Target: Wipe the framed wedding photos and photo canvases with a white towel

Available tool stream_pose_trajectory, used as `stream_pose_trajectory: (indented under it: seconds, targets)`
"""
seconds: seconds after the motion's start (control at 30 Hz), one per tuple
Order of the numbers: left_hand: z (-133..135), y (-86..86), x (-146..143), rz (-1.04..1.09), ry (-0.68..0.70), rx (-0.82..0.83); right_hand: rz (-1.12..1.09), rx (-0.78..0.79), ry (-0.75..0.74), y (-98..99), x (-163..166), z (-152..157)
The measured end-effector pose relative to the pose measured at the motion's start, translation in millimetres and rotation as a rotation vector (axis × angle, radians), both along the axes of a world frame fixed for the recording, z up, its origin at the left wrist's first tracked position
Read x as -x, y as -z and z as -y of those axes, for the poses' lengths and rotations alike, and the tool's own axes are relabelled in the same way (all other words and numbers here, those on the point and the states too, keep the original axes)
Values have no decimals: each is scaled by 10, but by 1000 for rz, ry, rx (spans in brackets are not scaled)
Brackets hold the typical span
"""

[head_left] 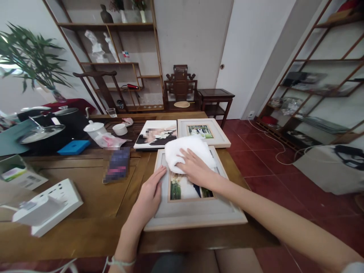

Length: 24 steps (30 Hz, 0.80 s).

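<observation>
A framed photo (196, 216) with a pale wooden border lies flat on the wooden table in front of me. My right hand (196, 167) presses a folded white towel (189, 146) onto its upper part, fingers curled over the cloth. The towel hides part of the picture. Along the frame's left edge rests my left hand (150, 191), fingers stretched out and holding nothing. Just beyond are a second framed photo (223, 142) and, to its left, a photo panel (142, 140) with a white edge.
On the table's left stand a white power strip (66, 193), a small box (34, 182), a blue sponge-like block (74, 146), a black pot with a glass lid (42, 134), a white teapot (93, 129) and a white cup (120, 129). A dark chair (181, 81) stands behind.
</observation>
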<state>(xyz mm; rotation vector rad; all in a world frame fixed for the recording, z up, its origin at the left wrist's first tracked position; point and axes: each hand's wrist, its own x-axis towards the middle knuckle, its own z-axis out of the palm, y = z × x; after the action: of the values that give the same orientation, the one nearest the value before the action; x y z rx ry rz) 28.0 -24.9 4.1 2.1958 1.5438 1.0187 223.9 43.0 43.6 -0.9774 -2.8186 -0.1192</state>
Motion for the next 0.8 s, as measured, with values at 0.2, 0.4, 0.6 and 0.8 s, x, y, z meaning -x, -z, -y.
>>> stream_pose_trajectory:
  seconds: [0.2, 0.4, 0.6, 0.8]
  targets:
    - [-7, 33, -6, 7, -1, 6, 37, 23, 221, -42, -581, 140]
    - [-13, 36, -8, 22, 10, -14, -11, -47, 350, -288, -938, 72]
    - [2, 35, -6, 22, 6, -4, -38, -192, 240, -159, -755, -136]
    - [0, 26, -2, 11, -9, -14, 52, 6, 241, 41, -565, 49]
